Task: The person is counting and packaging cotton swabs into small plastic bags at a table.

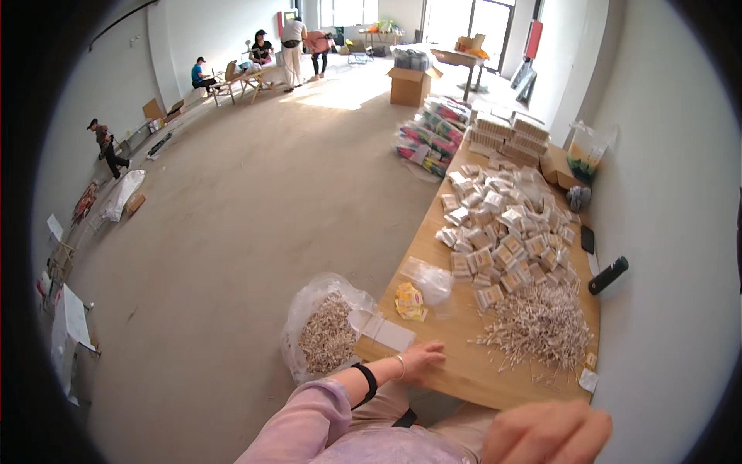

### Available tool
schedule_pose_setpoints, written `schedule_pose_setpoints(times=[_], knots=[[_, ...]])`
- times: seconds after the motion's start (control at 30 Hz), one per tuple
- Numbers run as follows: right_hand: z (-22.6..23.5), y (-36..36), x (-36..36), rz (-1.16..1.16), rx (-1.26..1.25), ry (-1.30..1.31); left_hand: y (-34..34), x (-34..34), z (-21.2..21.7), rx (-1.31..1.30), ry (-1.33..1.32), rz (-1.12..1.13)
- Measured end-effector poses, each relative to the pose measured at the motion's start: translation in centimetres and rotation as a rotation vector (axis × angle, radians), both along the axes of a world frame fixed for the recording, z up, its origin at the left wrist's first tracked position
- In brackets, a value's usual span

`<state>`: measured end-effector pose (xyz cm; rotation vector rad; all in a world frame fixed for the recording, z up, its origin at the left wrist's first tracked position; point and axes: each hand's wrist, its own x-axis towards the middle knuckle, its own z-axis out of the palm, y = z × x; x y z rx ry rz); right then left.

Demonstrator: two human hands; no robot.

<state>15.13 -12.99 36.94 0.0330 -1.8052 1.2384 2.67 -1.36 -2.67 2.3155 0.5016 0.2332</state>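
Left hand (421, 361) flat on the wooden worktop (464, 363) edge, lower centre, grip open, holding nothing. Right hand (545, 433) at bottom edge, blurred, grip state unclear. One heap of thin pale sticks (537, 325) right of the left hand; one clear bag of sticks (328, 332) left; small packets too many to count.

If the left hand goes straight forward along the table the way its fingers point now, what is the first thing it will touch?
The left hand lies flat on the wooden table, fingers pointing right. The bare wood comes first, then probably the heap of thin sticks, though depth is hard to judge.
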Motion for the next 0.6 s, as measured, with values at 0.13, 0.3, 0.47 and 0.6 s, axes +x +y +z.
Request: schedule_pose_setpoints(times=[0.13, 0.3, 0.47, 0.6], knots=[[-8.2, 2.2, 2.5, -0.668, -0.049, -0.214, 0.8, -3.9, -0.9, -0.035, -0.067, 0.072], [-24.2, 4.4, 9.1, -1.24, -0.596, -0.467, 1.5, -2.0, 1.5, -0.021, 0.038, 0.078], [-34.6, 2.6, 11.5, -1.484, -0.271, -0.957, 0.9, -1.3, 0.9, -0.026, 0.053, 0.055], [-36.8, 3.1, 10.7, -1.651, 0.011, -1.157, 0.9, -2.1, 0.5, 0.001, 0.064, 0.058]])
